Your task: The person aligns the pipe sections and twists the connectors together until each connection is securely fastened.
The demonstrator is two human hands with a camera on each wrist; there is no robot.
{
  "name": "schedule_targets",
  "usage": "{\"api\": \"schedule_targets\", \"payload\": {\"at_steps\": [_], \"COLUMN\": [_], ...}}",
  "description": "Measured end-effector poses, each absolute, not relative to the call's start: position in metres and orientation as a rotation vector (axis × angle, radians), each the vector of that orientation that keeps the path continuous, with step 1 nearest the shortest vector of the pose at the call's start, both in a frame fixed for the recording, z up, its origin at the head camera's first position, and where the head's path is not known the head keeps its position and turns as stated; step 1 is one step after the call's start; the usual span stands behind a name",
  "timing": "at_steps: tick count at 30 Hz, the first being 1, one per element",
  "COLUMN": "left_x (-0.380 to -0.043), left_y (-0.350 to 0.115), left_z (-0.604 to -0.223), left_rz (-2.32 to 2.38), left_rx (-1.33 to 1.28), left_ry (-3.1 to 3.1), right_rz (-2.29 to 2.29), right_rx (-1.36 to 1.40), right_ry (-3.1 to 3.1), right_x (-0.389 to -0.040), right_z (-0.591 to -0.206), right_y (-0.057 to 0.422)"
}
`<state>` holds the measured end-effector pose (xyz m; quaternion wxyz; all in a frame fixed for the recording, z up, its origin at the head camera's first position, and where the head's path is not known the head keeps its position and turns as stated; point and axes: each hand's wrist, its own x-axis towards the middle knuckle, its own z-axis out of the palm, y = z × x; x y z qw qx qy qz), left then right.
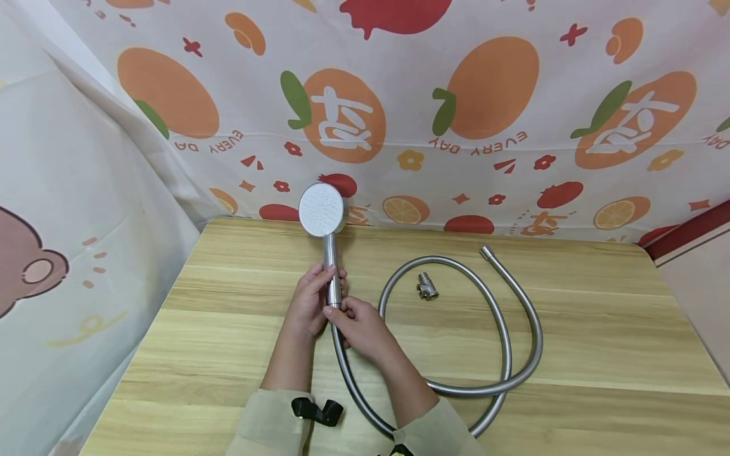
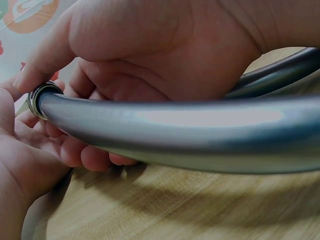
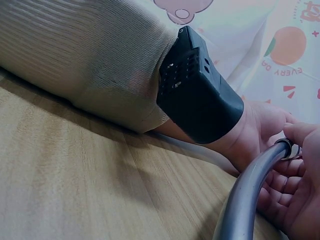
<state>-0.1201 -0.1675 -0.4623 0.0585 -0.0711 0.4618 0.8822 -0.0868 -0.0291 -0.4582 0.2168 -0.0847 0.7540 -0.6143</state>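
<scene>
A handheld shower head (image 1: 322,210) with a round white spray face and silver handle (image 1: 332,285) is held up over the left-middle of the table. My left hand (image 1: 308,303) grips the handle, thumb across its front. Just below, my right hand (image 1: 367,332) pinches the joint where the grey metal shower hose (image 1: 509,326) meets the handle. In the left wrist view, the hose (image 2: 190,127) runs up to a ringed end nut (image 2: 37,102) between the fingers. The right wrist view shows the nut (image 3: 283,146) at the fingertips; fingers partly hide the joint.
The hose lies in a wide loop on the wooden table (image 1: 604,342), its loose end (image 1: 486,251) pointing to the back. Inside the loop sits a small metal tee fitting (image 1: 426,287). A fruit-print curtain (image 1: 410,114) hangs behind the table, with pale cloth (image 1: 85,190) at the left.
</scene>
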Motion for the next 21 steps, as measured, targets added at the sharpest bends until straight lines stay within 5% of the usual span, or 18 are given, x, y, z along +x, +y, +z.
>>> {"api": "schedule_targets", "payload": {"at_steps": [21], "left_x": [-0.1199], "left_y": [-0.1673], "left_z": [-0.4617], "left_rz": [2.674], "left_rx": [-0.221], "left_ry": [1.388], "right_rz": [-1.690], "right_rx": [-0.248], "right_ry": [2.104], "right_x": [-0.0867], "right_z": [-0.4572], "right_y": [-0.0284]}}
